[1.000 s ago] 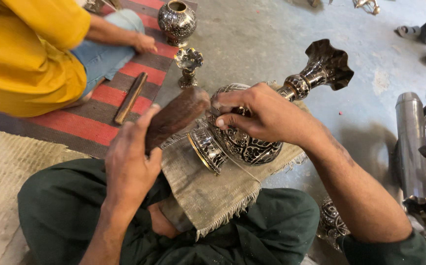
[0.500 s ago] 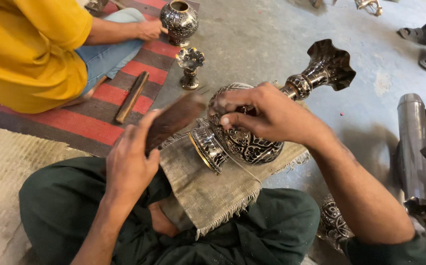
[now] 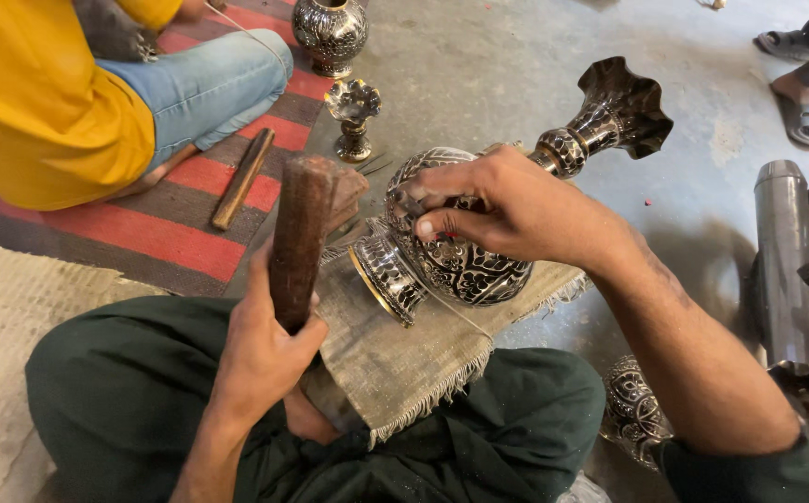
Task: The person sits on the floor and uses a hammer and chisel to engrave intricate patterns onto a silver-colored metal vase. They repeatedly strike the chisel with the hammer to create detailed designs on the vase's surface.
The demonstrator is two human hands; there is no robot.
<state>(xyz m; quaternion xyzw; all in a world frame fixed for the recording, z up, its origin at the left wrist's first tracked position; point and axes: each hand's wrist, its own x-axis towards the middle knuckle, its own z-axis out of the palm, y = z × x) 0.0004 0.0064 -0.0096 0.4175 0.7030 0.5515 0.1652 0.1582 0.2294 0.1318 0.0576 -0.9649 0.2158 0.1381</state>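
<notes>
A seated person in dark green trousers fills the lower half of the frame, with a frayed burlap cloth (image 3: pixel 423 359) laid over the lap. On it, at the centre of the frame, lies a large engraved metal vase (image 3: pixel 479 265), tipped on its side. Its long axis runs from the round foot at lower left, near the knees, up to the fluted mouth at the upper right of the frame.

The right hand (image 3: pixel 507 210) reaches in from the lower right and rests on top of the vase's round belly. Its grip is narrow, with thumb and forefinger pinched on what looks like a small metal punch set against the engraving; the tool is mostly hidden by the fingers. The left hand (image 3: pixel 265 349) sits lower left of the vase, its grip closed tight around the lower end of a dark wooden mallet (image 3: pixel 302 233), which stands nearly upright with its head just left of the vase's foot. So the pinched spot lies up and to the right of the mallet, and the right hand is the nearer one to the vase.

In the upper left a person in a yellow top and blue jeans sits on a red-striped rug (image 3: pixel 157 233), where a wooden stick (image 3: pixel 241 179) lies. Beyond are a second round vase (image 3: pixel 330 35) and a small metal goblet (image 3: pixel 353 116) on the concrete floor. No packages, labels or signs are visible.
</notes>
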